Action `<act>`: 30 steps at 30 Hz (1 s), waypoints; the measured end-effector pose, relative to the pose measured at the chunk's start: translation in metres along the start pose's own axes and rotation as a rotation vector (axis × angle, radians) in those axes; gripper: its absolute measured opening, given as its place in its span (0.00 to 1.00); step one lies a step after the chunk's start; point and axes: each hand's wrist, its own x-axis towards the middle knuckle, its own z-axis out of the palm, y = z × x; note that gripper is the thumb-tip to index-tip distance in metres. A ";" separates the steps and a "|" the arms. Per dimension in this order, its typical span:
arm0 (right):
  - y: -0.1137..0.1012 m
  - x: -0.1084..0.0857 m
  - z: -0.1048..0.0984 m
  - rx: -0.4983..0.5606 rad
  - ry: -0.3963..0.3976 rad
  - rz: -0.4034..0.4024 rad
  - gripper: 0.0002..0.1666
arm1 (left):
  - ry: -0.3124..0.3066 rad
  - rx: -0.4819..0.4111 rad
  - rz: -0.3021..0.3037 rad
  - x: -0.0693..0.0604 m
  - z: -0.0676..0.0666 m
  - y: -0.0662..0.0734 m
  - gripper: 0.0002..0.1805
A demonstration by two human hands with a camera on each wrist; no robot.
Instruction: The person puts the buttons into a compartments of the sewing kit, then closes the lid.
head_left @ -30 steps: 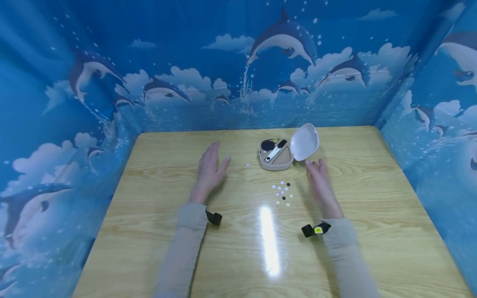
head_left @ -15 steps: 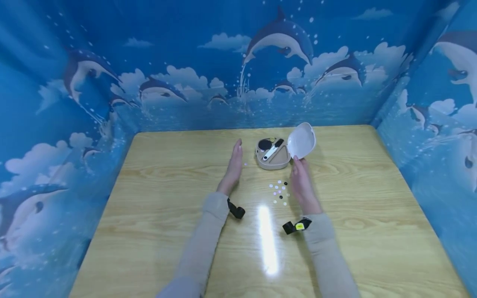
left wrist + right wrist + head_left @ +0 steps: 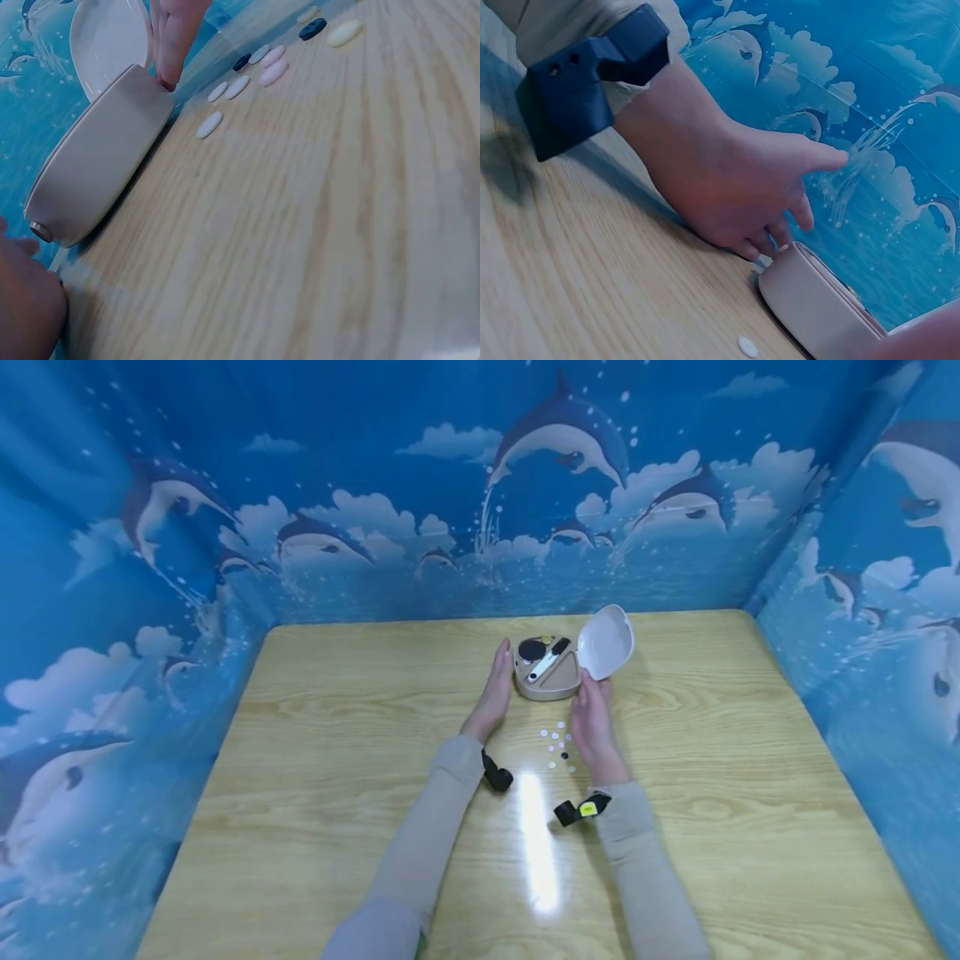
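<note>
A beige case [image 3: 546, 692] stands near the table's back with its white lid [image 3: 606, 643] swung up on the right. Inside lie a black round piece [image 3: 532, 649], a slim white tool with a black end [image 3: 548, 662] and a small yellow item [image 3: 547, 640]. My left hand [image 3: 493, 695] lies along the case's left side, fingers straight. At the right side, my right hand [image 3: 592, 718] has its fingertips against the case's corner by the lid, as the left wrist view shows. Several small buttons [image 3: 274, 73], white, pink and black, lie on the table in front of the case.
The wooden table [image 3: 315, 760] reaches back to a blue dolphin-print curtain [image 3: 360, 577], which also hangs along both sides. A bright light reflection [image 3: 538, 843] falls on the tabletop nearer me. Both wrists wear black camera mounts [image 3: 497, 774].
My left hand has moved right to the case's left side. My right hand has shifted left from beside the lid to the case's right corner. The case stays in place.
</note>
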 end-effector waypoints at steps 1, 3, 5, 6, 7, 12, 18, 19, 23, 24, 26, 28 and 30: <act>0.001 0.001 0.000 -0.017 0.012 0.006 0.44 | -0.006 -0.003 0.005 0.001 0.000 0.000 0.39; 0.002 0.002 0.000 -0.025 0.031 0.026 0.42 | -0.021 -0.007 0.011 0.004 0.001 -0.001 0.40; 0.003 0.003 0.001 -0.025 0.042 0.039 0.40 | -0.031 -0.013 0.006 0.005 0.000 -0.002 0.40; 0.003 0.003 0.001 -0.025 0.044 0.044 0.40 | -0.036 -0.012 -0.003 0.006 0.000 -0.002 0.41; 0.003 0.003 0.001 -0.028 0.040 0.047 0.40 | -0.038 -0.012 -0.012 0.006 0.000 -0.002 0.41; 0.004 0.003 0.003 -0.026 0.020 0.056 0.42 | -0.041 -0.007 -0.046 0.006 -0.003 -0.002 0.42; 0.003 0.002 0.003 -0.104 -0.031 0.110 0.47 | -0.035 -0.007 -0.045 0.003 -0.008 -0.002 0.40; 0.003 0.002 0.003 -0.123 -0.034 0.118 0.48 | -0.035 -0.003 -0.041 0.003 -0.009 -0.002 0.40; 0.003 0.003 0.002 -0.164 -0.047 0.148 0.50 | -0.033 0.010 -0.036 0.001 -0.010 -0.002 0.40; 0.002 0.003 0.001 -0.170 -0.049 0.156 0.50 | -0.031 0.013 -0.037 0.001 -0.011 -0.002 0.40; 0.002 0.004 0.000 -0.174 -0.048 0.177 0.51 | -0.029 0.013 -0.041 0.000 -0.011 -0.002 0.40; 0.002 0.005 0.000 -0.167 -0.042 0.192 0.51 | -0.028 0.010 -0.041 -0.001 -0.010 -0.002 0.40; 0.001 0.006 0.001 -0.165 -0.035 0.204 0.52 | -0.026 0.005 -0.041 -0.002 -0.010 -0.003 0.40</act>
